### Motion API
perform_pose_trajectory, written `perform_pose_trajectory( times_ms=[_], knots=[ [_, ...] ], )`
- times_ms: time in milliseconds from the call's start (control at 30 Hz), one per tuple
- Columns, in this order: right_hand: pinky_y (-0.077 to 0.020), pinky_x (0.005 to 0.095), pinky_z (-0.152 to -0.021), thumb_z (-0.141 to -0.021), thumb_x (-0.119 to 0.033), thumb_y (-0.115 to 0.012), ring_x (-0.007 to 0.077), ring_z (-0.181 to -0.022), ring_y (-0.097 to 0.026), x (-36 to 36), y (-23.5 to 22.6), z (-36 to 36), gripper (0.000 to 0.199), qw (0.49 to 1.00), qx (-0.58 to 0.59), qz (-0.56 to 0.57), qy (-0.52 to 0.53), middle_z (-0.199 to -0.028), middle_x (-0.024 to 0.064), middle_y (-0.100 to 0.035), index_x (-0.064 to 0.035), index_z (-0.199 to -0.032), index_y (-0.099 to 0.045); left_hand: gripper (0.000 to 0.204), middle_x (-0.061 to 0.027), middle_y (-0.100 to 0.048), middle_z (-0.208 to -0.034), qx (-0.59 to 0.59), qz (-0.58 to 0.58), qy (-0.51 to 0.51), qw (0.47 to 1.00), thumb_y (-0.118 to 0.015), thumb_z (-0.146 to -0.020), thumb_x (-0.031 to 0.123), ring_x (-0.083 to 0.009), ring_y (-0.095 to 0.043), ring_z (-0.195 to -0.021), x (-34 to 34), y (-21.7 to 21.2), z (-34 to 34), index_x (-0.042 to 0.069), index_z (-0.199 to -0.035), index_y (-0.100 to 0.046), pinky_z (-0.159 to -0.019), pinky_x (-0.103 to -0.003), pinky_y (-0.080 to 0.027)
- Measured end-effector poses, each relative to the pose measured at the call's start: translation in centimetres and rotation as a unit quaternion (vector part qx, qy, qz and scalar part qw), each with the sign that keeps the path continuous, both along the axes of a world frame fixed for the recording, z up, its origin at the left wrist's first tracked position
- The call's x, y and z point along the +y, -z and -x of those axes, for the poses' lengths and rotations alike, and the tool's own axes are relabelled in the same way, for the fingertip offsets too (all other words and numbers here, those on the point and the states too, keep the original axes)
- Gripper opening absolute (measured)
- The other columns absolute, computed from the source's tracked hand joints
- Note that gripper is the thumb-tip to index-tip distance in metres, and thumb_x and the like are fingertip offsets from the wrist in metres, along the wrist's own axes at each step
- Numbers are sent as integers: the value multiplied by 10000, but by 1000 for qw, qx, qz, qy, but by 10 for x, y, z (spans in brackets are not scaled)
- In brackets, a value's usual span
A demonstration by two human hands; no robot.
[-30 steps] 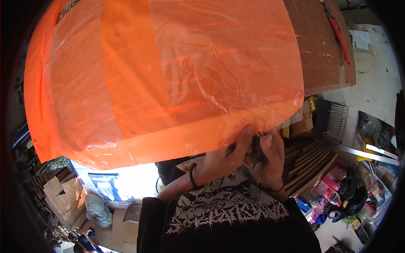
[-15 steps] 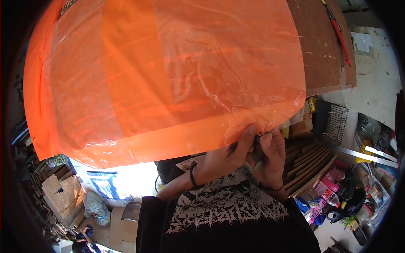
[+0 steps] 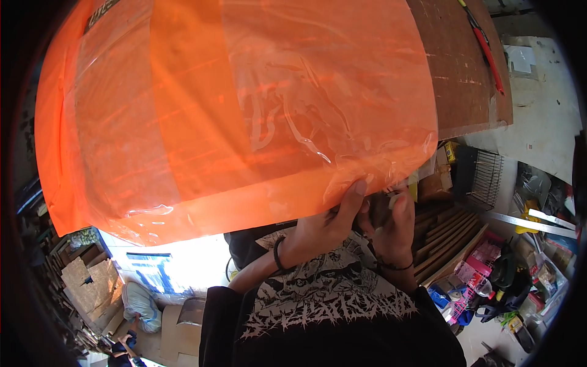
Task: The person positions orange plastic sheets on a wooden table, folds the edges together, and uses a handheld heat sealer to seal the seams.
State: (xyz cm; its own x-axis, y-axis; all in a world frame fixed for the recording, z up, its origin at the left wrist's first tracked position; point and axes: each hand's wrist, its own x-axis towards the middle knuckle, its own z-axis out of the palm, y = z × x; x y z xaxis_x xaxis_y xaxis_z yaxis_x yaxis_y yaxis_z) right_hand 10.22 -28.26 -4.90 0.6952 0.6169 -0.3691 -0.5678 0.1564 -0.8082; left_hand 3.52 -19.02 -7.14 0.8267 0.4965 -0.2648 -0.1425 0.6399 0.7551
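Note:
A large, wrinkled sheet of orange see-through plastic [image 3: 342, 79] spreads over the brown board, its front edge hanging toward me. My left hand [image 3: 327, 229], a black band at its wrist, pinches that edge near the right corner, thumb on top and the other fingers mostly hidden beneath. Close beside it, my right hand [image 3: 396, 232] is at the same corner with its thumb raised and fingers curled. Whatever lies between the right fingers is too small or hidden to make out.
A brown board [image 3: 465, 73] carries red-handled pliers [image 3: 489, 61] at the far right. Wooden strips [image 3: 449, 235] lie below it, by a wire rack [image 3: 488, 177] and a pink basket [image 3: 468, 281] among tools. Scrap wood [image 3: 92, 275] and a stuffed sack [image 3: 142, 306] are at lower left.
My right thumb and fingers have shifted slightly away from the left hand at the plastic's corner. My left hand keeps its pinch; the sheet has barely moved.

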Motion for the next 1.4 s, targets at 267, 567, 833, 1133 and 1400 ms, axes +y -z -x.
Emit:
perform_pose_trajectory(
  times_ms=[267,567,833,1133,1400],
  knots=[
    [-261,155,-391,-851,-334,-605,44,-536,-430,-8,-41,-64,408,964,-206,146,76,-755,17,-533,-24,-1061,-442,137,-24,-483,-673,11,-287,-38,957,-503,-915,101,-124,-442,-616,8,0,6,0,-851,-569,-557,-260,-362],
    [-353,209,-538,-780,-190,-693,35,-619,-412,51,-58,-142,281,855,-433,247,-147,-704,-45,-465,-31,-925,-512,453,-119,-584,-745,9,-119,-201,972,-372,-947,384,-188,-584,-641,29,1,77,-46,-944,-516,-597,-284,-478],
    [-374,226,-548,-786,-170,-684,55,-630,-425,90,-48,-164,280,836,-504,194,-100,-713,-30,-463,-42,-947,-494,350,-100,-580,-665,140,-175,-442,869,-418,-944,314,-151,-560,-532,100,-29,156,-22,-920,-514,-481,-262,-450],
    [-373,186,-572,-833,-87,-633,41,-674,-423,45,-39,-125,251,800,-543,45,252,-806,-23,-470,-64,-997,-444,276,-47,-589,-975,51,-408,-440,798,-474,-936,238,-107,-534,-915,177,-117,85,-5,-1035,-559,-803,-241,-415],
    [-314,145,-385,-837,-64,-615,14,-525,-421,41,-22,-26,254,939,-242,16,243,-782,-2,-504,-83,-991,-415,446,-110,-482,-1220,-67,-215,-342,912,-501,-911,283,-183,-494,-1081,236,-148,73,-42,-1210,-433,-903,-321,-411]
  ],
)
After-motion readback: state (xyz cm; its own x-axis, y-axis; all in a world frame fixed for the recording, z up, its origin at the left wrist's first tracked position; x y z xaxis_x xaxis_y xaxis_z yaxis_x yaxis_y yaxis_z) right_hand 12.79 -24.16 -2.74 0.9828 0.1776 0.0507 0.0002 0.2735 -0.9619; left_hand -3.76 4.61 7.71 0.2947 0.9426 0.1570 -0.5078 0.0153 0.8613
